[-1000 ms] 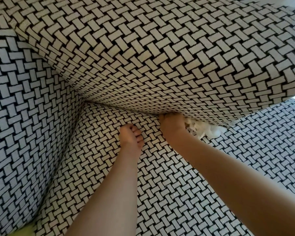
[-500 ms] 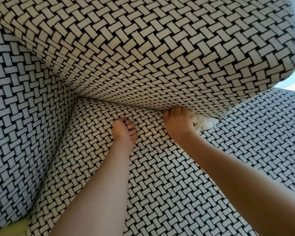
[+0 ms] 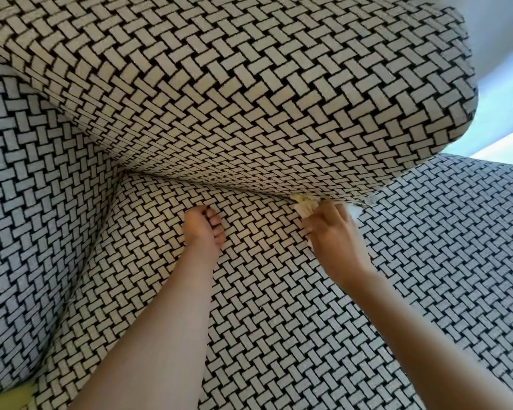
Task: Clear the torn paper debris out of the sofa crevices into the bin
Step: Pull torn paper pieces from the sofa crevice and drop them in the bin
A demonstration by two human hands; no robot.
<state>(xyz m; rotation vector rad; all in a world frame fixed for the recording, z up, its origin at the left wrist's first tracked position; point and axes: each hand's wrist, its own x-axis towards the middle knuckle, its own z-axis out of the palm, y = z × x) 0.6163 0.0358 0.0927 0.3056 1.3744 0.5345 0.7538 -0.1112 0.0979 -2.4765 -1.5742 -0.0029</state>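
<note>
Woven-pattern sofa seat (image 3: 264, 291) under back cushion (image 3: 249, 99). Left hand (image 3: 203, 229) rests on seat, fingers curled into fist. Right hand (image 3: 333, 235) at its 3 o'clock, pinching torn paper (image 3: 304, 204) at crevice, 11 o'clock of knuckles.

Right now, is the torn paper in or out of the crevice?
Partly out: right hand pinches the paper, whose tip sits under the back cushion.

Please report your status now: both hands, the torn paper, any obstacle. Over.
Left hand fisted on seat cushion. Right hand grips torn paper at crevice. Back cushion overhangs crevice; bin not in view.
</note>
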